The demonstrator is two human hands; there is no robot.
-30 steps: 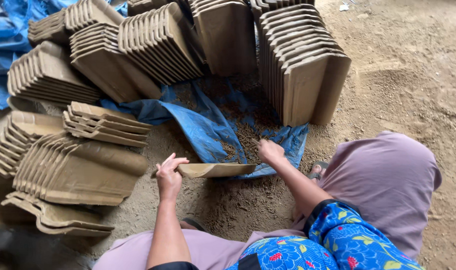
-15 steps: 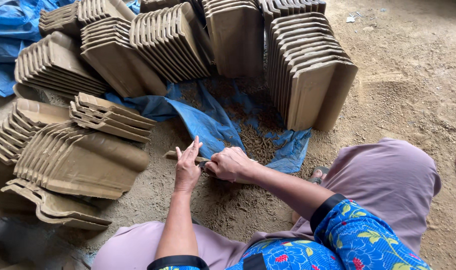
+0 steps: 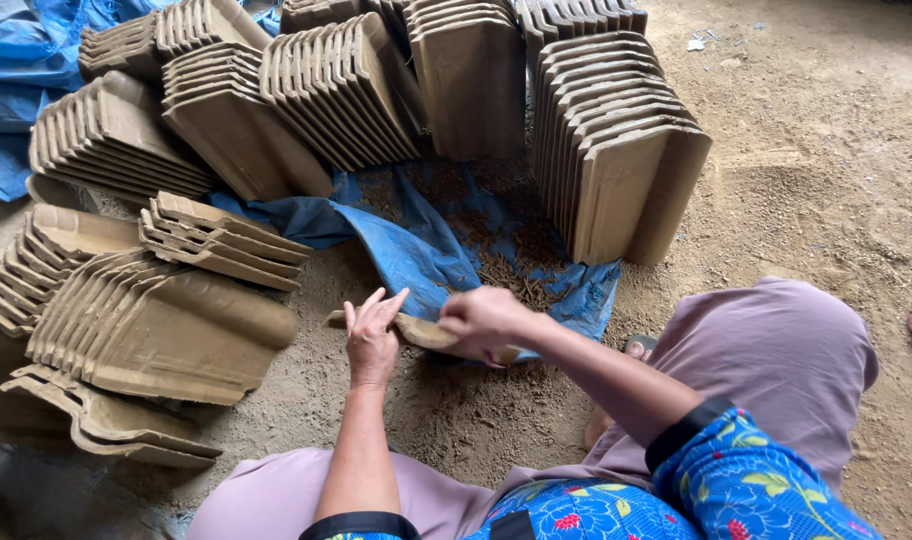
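Down low, the left hand (image 3: 372, 340) is flat and open, fingers straight up, pressing against the side of a clay tile (image 3: 426, 332). Next to it, the right hand (image 3: 484, 318) is curled tight over the top edge of the same tile, holding it. That tile stands on its edge on the dirt floor (image 3: 826, 180), just in front of the person's knees, at the near end of a blue tarp (image 3: 416, 250). Brown crumbs (image 3: 511, 265) lie on the tarp just past the hands. On the left, close to the left hand, a row of tiles (image 3: 166, 320) lies tipped over, with more tiles (image 3: 221, 235) piled flat just behind it. Farther away, many tile stacks stand on edge in a ring around the tarp. One big stack (image 3: 616, 150) is to the right, and another stack (image 3: 336, 90) leans in the middle. More blue tarp shows in the top left corner. The person wears light purple trousers (image 3: 776, 350) and a blue flowered sleeve (image 3: 756, 490).
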